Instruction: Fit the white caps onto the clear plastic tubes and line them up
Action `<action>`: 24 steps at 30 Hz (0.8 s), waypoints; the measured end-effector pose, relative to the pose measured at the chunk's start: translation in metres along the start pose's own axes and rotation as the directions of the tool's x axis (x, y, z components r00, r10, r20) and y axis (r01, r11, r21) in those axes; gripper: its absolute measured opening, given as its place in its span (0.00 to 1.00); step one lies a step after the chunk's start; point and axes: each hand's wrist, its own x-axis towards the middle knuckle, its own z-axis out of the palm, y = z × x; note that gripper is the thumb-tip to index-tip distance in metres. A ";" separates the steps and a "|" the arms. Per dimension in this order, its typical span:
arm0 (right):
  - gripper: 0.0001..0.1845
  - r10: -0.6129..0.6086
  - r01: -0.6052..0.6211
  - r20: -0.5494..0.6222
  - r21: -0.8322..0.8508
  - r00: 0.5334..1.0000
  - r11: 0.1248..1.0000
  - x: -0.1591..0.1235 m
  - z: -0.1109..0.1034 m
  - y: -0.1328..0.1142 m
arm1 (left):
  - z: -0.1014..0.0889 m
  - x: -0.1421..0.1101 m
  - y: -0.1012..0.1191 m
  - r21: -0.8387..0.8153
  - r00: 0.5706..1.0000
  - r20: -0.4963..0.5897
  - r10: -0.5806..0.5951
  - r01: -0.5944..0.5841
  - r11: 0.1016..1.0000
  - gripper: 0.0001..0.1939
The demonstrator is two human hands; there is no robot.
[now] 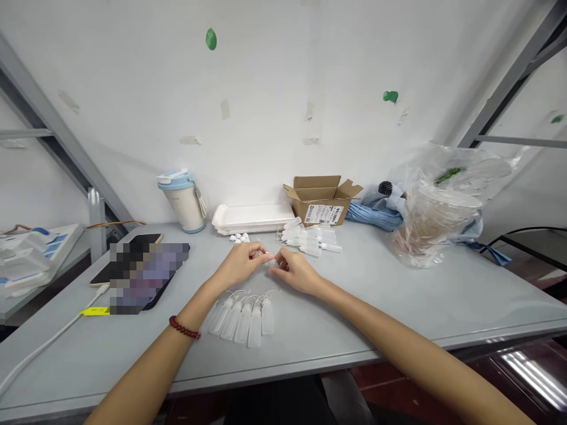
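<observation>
My left hand point(241, 262) and my right hand point(297, 271) meet over the middle of the table, fingertips pinched together. Between them is a small translucent plastic piece point(270, 260), mostly covered by the fingers, so its exact kind is unclear. Nearer to me, several flat translucent plastic bottles point(243, 323) with thin white cords at their necks lie fanned out side by side. Just behind my hands is a loose pile of similar bottles point(305, 241). A small cluster of white caps point(240, 238) sits beyond my left hand.
At the back stand a cream and blue tumbler point(186, 203), stacked white trays point(254, 217) and an open cardboard box point(319, 203). Blue cloth point(374, 215) and a bagged plastic cup point(440, 218) are to the right. Two phones point(128, 251) and a white cable point(48, 337) lie left.
</observation>
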 end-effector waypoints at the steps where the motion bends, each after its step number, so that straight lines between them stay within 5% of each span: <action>1: 0.11 -0.002 0.002 0.005 -0.005 1.000 1.000 0.000 0.000 0.000 | 0.000 0.000 0.000 0.011 1.000 -0.013 0.012 -0.012 1.000 0.16; 6: 0.10 -0.022 0.024 0.039 -0.055 0.999 0.998 -0.002 -0.003 0.000 | 0.001 0.000 -0.002 0.025 0.999 -0.037 0.021 -0.020 0.999 0.15; 12: 0.08 -0.052 0.063 0.115 -0.097 0.992 0.993 -0.003 -0.015 -0.003 | -0.003 0.000 -0.001 -0.162 0.985 0.131 -0.110 0.131 0.978 0.18; 16: 0.09 -0.071 0.074 0.058 -0.063 0.996 0.995 -0.004 -0.020 -0.009 | -0.007 -0.001 0.004 -0.309 0.966 0.174 -0.190 0.237 0.921 0.18; 20: 0.11 -0.071 0.073 -0.025 0.070 0.997 0.995 -0.005 -0.025 -0.017 | -0.010 -0.003 0.009 -0.395 0.972 0.153 -0.179 0.226 0.890 0.16; 24: 0.16 0.077 -0.089 0.047 0.381 0.996 0.920 -0.006 -0.026 -0.024 | -0.011 -0.004 0.012 -0.418 0.979 0.116 -0.170 0.204 0.885 0.15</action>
